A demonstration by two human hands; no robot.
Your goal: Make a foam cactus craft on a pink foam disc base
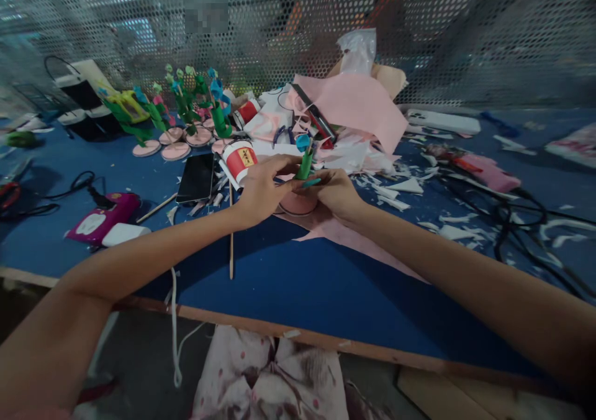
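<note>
A small paper flower (305,164) with a green stem and a blue top stands upright on a round pink base (298,205) in front of me. My left hand (261,190) comes from the left, its fingers closed about the flower's lower stem. From the right, my right hand (342,197) pinches a green paper leaf (311,182) low on the same flower. The fingertips partly hide the stem's foot. Beneath the base and my right wrist lies a sheet of pink paper (354,240).
Several similar flowers on pink discs (176,151) stand at the back left. Nearby are a red-and-white paper cup (239,161), a black phone (196,179), a wooden stick (231,246) and a magenta case (105,217). Pink sheets (354,106), white scraps (410,186) and black cables (507,212) lie rightward.
</note>
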